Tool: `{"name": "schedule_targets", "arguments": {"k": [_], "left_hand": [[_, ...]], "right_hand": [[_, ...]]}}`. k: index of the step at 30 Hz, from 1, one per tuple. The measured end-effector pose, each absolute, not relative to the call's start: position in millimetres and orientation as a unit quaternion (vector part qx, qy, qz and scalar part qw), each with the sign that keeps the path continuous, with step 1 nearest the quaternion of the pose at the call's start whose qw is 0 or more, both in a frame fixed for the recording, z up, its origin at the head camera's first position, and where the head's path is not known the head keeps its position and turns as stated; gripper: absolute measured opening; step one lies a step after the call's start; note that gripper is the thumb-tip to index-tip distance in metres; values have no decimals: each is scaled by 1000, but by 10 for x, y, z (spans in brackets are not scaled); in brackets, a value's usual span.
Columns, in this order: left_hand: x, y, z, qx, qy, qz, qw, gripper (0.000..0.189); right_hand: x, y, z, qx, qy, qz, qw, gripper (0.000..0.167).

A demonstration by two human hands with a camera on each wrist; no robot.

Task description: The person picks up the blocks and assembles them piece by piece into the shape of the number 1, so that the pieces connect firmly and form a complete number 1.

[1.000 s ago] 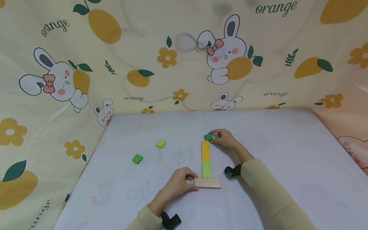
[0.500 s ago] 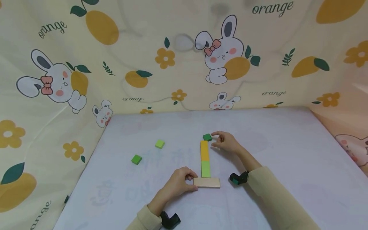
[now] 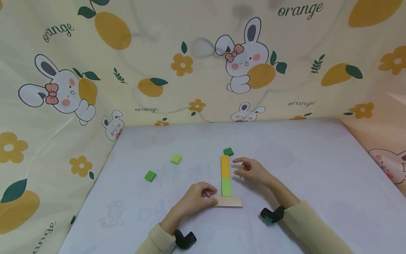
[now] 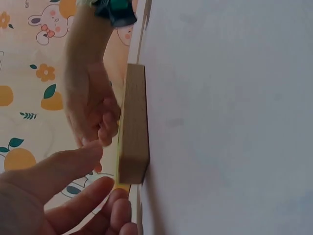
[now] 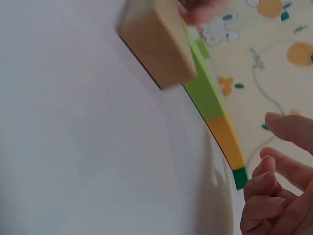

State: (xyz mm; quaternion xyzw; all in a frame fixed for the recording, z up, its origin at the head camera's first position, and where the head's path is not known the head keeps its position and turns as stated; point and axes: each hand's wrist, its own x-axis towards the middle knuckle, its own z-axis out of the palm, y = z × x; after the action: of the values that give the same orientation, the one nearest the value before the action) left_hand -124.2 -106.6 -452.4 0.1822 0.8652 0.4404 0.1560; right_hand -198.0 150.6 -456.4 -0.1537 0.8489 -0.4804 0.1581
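Observation:
A plain wooden block (image 3: 229,202) lies crosswise at the near end of a row on the white table. Beyond it run a light green block (image 3: 226,187), a yellow block (image 3: 225,166) and a small dark green block (image 3: 228,151), set end to end. My left hand (image 3: 198,197) hovers at the wooden block's left end, thumb overlapping its edge; in the left wrist view the thumb (image 4: 90,152) and fingers stand apart from the wood. Right of the yellow block, my right hand (image 3: 253,170) holds nothing, its fingers loosely bent and spread from the thumb.
Two small loose blocks lie left of the row: a light green one (image 3: 176,159) and a mid-green one (image 3: 150,176). A patterned cloth (image 3: 203,70) rises behind the white table (image 3: 301,158) and along its left and right sides. Each wrist wears a black camera mount.
My right hand let go of the dark green block and drew back toward me and slightly right. My left hand loosened from the wooden block's end. The blocks stayed in place.

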Motion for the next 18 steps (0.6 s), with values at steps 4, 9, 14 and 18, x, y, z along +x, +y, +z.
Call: {"name": "schedule_targets", "arguments": {"k": [4, 9, 14, 18], "left_hand": [[-1291, -1088, -4529, 172, 872, 441, 127, 28], [-1374, -1101, -4532, 171, 877, 441, 84, 23], [-1451, -1156, -4524, 147, 879, 453, 34, 20], [-1507, -1232, -4520, 118, 883, 454, -7, 19]], "right_hand": [[-1864, 1508, -4579, -172, 839, -489, 167, 45], [-1700, 1543, -4618, -192, 820, -507, 183, 42], [-1567, 1508, -4657, -218, 807, -516, 187, 40], [-1497, 1429, -4695, -234, 800, -517, 194, 42]]}}
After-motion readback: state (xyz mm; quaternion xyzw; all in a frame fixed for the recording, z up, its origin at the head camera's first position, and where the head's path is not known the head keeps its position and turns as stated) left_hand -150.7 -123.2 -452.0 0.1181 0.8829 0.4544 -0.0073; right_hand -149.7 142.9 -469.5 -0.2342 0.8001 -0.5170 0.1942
